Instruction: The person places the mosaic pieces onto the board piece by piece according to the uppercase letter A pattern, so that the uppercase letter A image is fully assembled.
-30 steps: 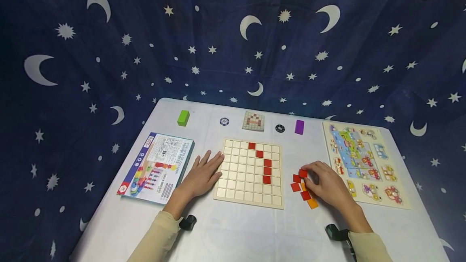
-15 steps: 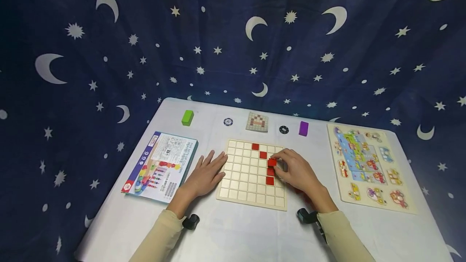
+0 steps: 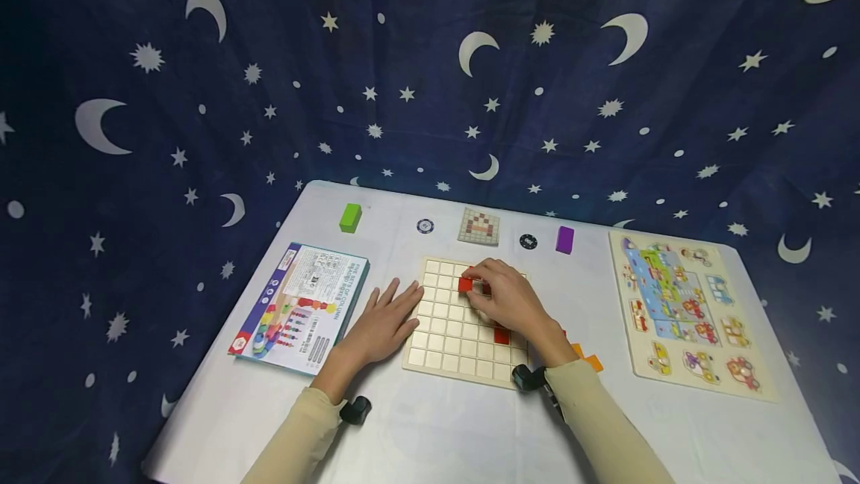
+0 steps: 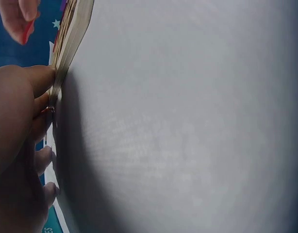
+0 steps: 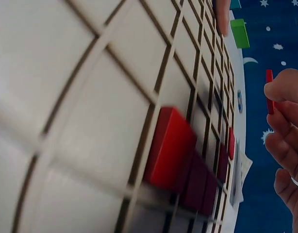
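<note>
While your left hand [image 3: 383, 326] rests at the nine o'clock edge of the gridded wooden board [image 3: 452, 345], its fingers straight and spread, your right hand [image 3: 507, 301] has carried a red square tile [image 3: 465, 284] in from the loose pieces. Half a second ago that tile was over the right-hand columns; now it is farther toward nine o'clock, at the board's twelve o'clock part. Your right thumb and fingers pinch it narrowly, and the right wrist view shows it raised clear of the squares — so I judge the fetching done and the placing not.

The nearest laid red tile [image 3: 502, 335] sits at about two to three o'clock from your board's middle, with others partly under your hand. Beyond the rim at twelve o'clock lies the grid-pattern card [image 3: 479, 227]; between three and four o'clock, orange tiles [image 3: 593, 362] show past your forearm.
</note>
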{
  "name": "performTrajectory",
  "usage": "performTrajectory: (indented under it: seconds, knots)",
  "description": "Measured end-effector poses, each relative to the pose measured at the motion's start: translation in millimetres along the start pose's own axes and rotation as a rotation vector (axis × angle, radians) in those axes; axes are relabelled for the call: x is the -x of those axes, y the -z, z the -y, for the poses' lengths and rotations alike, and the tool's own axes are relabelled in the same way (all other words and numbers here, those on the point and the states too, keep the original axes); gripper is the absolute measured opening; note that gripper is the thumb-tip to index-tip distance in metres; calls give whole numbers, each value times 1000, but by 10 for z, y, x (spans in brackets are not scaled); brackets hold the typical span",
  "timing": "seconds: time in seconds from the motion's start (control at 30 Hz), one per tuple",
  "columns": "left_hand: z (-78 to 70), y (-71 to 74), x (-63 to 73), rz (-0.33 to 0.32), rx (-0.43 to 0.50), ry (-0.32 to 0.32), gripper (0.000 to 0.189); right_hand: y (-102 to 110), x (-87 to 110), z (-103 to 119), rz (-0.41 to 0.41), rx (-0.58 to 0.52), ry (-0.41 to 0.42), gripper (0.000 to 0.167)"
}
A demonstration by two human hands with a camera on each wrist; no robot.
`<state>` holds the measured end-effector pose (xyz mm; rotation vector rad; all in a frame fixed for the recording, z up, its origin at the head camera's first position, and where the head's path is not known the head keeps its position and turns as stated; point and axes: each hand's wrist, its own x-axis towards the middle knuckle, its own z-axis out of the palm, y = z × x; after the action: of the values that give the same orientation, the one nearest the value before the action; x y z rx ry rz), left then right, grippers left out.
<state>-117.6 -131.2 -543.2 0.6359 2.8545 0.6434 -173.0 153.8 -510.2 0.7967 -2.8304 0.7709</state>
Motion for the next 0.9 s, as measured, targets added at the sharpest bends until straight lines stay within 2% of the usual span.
performTrajectory:
  seconds: [0.37,0.6,0.9]
  knots:
    - [-11,8,-2,2,-3,1,60,-109,-176,31,37,15,-40,30]
    - [-5,11,5,7,-12,2,60,-218,-181,-16,110,74,-82,28]
    - [-3,9,9,4,-12,1,59,-239,-184,-40,104,101,-77,29]
